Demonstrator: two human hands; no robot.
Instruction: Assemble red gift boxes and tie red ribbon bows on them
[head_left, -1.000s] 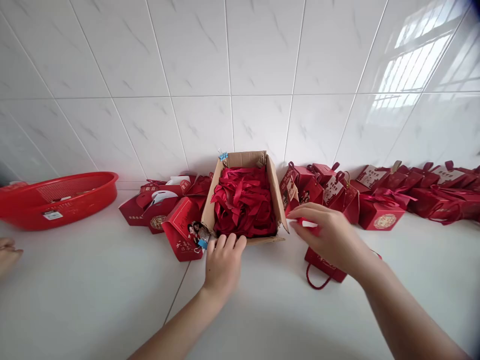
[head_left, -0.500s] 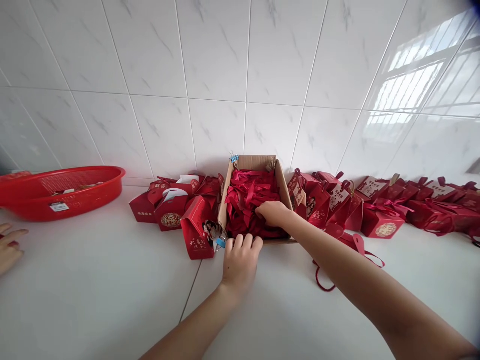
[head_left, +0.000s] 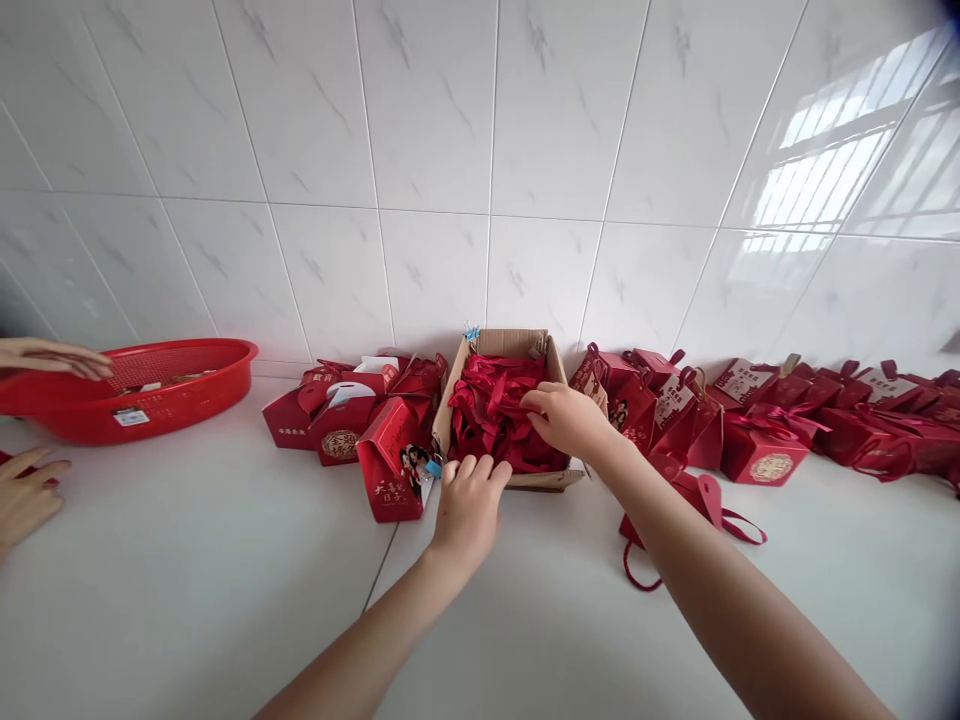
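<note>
A small cardboard box point(head_left: 441, 405) full of red ribbons point(head_left: 487, 400) stands against the tiled wall. My left hand point(head_left: 469, 505) grips the box's near rim, fingers curled over the edge. My right hand point(head_left: 566, 418) reaches into the box, and its fingers pinch a red ribbon in the pile. A flat red gift bag point(head_left: 709, 495) with cord handles lies on the white surface under my right forearm.
Red gift boxes are heaped left of the carton point(head_left: 352, 420) and lined up along the wall to the right point(head_left: 757, 425). A red plastic basket point(head_left: 135, 390) sits at the far left. Another person's hands reach over the basket point(head_left: 52, 358) and rest on the surface point(head_left: 26, 490).
My right hand left the flat red bag, went into the box and took hold of a ribbon. The other person's hand rose over the basket. My left hand stayed on the rim.
</note>
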